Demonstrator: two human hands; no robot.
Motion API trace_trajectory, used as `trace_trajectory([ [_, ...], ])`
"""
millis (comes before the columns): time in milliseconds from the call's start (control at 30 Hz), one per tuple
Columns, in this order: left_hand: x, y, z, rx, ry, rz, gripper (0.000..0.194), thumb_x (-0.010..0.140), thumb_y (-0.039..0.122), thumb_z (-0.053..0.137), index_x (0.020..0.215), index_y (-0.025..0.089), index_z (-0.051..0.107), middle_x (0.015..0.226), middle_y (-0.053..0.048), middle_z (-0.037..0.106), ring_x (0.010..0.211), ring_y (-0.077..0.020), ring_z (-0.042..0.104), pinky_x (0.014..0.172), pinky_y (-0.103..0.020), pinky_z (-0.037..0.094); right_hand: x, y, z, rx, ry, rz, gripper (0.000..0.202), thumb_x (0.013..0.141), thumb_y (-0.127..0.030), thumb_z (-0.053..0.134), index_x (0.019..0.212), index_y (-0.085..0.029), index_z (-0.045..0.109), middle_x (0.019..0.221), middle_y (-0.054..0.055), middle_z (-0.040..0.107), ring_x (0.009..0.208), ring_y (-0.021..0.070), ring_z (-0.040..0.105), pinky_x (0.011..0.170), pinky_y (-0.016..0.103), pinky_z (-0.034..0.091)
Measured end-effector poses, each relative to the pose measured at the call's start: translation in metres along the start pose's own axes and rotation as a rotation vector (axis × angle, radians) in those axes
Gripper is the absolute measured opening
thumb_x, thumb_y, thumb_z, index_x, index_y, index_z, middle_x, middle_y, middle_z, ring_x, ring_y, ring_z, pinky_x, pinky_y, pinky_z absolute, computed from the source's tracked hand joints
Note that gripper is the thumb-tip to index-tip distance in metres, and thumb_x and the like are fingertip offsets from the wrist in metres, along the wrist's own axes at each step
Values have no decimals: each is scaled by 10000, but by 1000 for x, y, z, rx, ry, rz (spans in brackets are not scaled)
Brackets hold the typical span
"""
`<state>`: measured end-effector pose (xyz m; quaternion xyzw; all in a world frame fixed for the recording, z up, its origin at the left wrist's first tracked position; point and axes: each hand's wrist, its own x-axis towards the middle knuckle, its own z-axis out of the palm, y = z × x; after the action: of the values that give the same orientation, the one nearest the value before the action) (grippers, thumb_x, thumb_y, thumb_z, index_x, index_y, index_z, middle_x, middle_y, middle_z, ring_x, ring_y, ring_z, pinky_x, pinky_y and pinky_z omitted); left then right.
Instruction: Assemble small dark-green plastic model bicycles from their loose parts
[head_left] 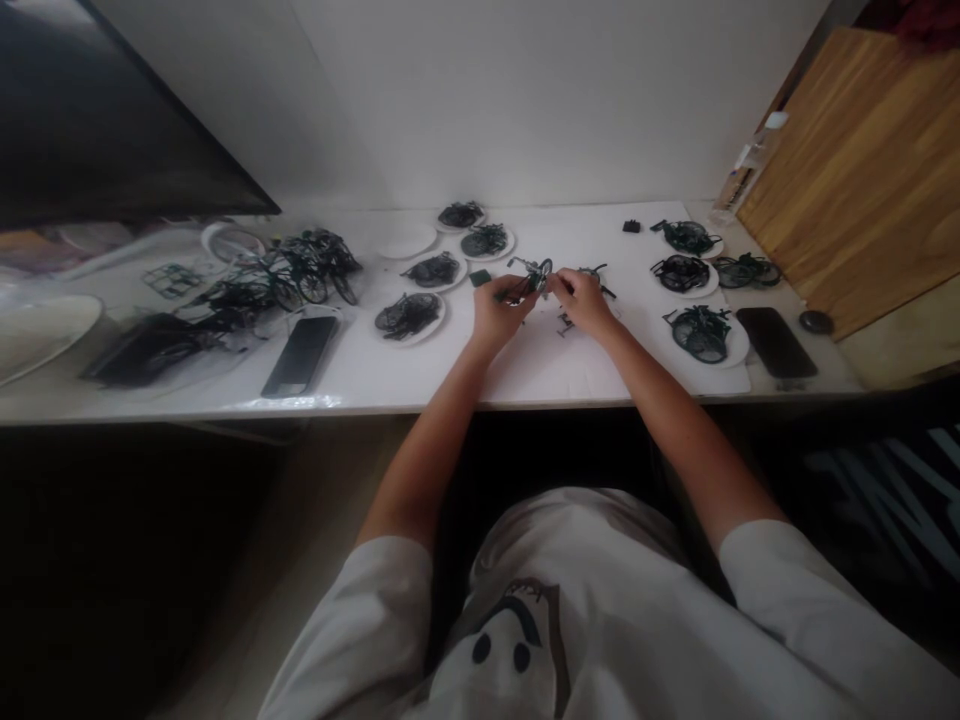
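Holding a small dark bicycle model (538,272) between thumb and fingers, the left hand (498,312) sits at its lower left side, already in contact. The right hand (589,298) is just to the right of the model, fingertips drawn together at the wheel end; whether they pinch a tiny part or only touch the wheel, I cannot tell. The model's long axis seems to run roughly left to right, from one hand towards the other, with a round wheel (546,268) at the right end and a thin bar at the upper left. So the left hand has the body of it, while the right hand is the nearer one to the wheel.

The model is held up over the white sheet (559,375) on the desk (161,405). Just left of the model is a small green piece (479,278); to its right, partly behind the right hand, lie loose dark parts (603,282). Well apart from it, plates of dark parts stand on both sides, and a heap of bicycle models (319,265) lies far left.
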<state>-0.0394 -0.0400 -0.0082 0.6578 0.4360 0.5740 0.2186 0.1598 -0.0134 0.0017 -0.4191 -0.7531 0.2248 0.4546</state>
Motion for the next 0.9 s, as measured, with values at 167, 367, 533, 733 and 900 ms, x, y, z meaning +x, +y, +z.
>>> trace_trajectory([
  [167, 0, 0, 1, 8, 12, 5, 99, 835, 210, 846, 912, 170, 797, 855, -62, 813, 752, -149, 712, 728, -264, 567, 0, 4, 2, 10, 14, 13, 611, 1084, -750, 482, 864, -218, 686, 696, 14, 601, 711, 195, 561, 738, 349, 410],
  [367, 0, -2, 1, 55, 30, 17, 108, 850, 221, 840, 945, 179, 809, 878, -64, 829, 760, -155, 721, 745, -273, 580, -1, 6, 3, -8, 34, 32, 330, 1027, -568, 710, 1013, -241, 675, 696, -33, 574, 647, 169, 509, 716, 332, 408],
  [533, -1, -1, -2, 223, -9, 166, 76, 914, 200, 784, 981, 195, 820, 954, -78, 841, 836, -185, 749, 814, -312, 593, 1, 11, 3, 14, 13, -14, 563, 1064, -738, 523, 876, -228, 669, 738, 19, 612, 722, 198, 558, 732, 352, 404],
  [733, -7, 8, -7, 448, -36, 316, 196, 1035, 202, 653, 1155, 216, 808, 1170, -116, 838, 1066, -251, 783, 943, -378, 592, 3, 15, 3, 48, -8, -16, 653, 1026, -876, 449, 900, -254, 600, 756, 20, 617, 754, 213, 564, 731, 355, 420],
  [900, -9, 15, -9, 564, -38, 346, 253, 1073, 201, 585, 1223, 209, 788, 1239, -140, 823, 1121, -271, 768, 977, -407, 581, 1, 11, 3, 100, -7, 2, 323, 1054, -573, 624, 1051, -250, 629, 779, -3, 633, 737, 198, 567, 732, 341, 441],
])
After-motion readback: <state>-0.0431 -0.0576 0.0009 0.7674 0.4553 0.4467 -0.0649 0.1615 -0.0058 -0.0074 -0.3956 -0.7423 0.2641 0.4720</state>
